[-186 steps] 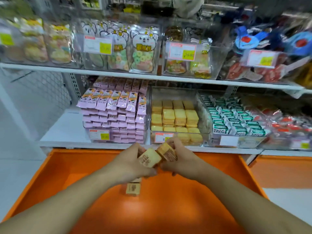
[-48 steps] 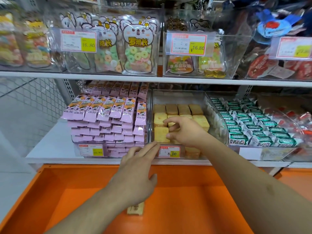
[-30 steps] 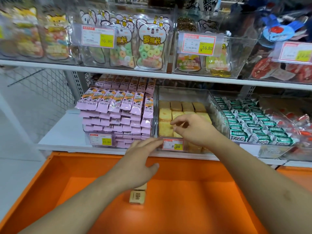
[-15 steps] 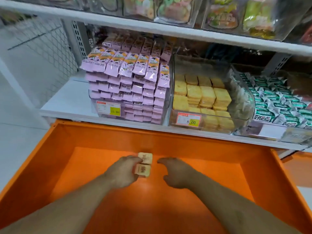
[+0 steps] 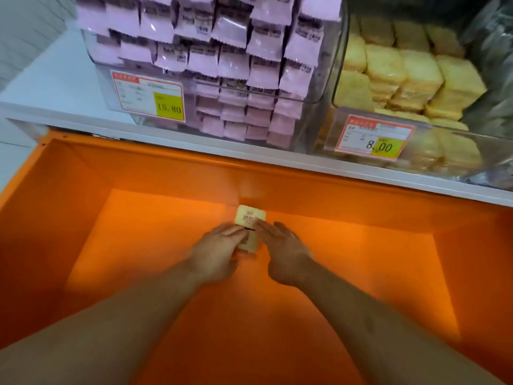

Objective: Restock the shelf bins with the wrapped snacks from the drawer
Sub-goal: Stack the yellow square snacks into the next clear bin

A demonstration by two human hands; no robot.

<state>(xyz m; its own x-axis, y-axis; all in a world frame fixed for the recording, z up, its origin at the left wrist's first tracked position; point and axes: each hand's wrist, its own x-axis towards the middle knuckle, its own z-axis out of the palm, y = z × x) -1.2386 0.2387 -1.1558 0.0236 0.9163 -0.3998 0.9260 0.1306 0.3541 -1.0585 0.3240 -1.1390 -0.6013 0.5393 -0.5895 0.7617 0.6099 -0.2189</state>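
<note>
Two pale yellow wrapped snacks lie at the back middle of the orange drawer point(image 5: 138, 273). The far snack point(image 5: 251, 215) rests flat on the drawer floor. My left hand point(image 5: 218, 252) holds the near snack point(image 5: 249, 243), fingers over its left side. My right hand point(image 5: 283, 252) is open, and its straight fingertips touch the snacks from the right. Above the drawer, the clear shelf bin point(image 5: 455, 136) with the 8.00 tag holds several stacks of the same yellow snacks point(image 5: 402, 76).
A clear bin point(image 5: 191, 107) packed with purple packets stands left of the yellow one, tagged 15.80. The white shelf edge point(image 5: 194, 141) overhangs the drawer's back wall. Silvery packets point(image 5: 494, 79) fill the far right.
My right hand left the yellow bin and both hands dropped into the drawer. The view tilted down and closer. My right fingers, curled half a second ago, now stretch to the snacks.
</note>
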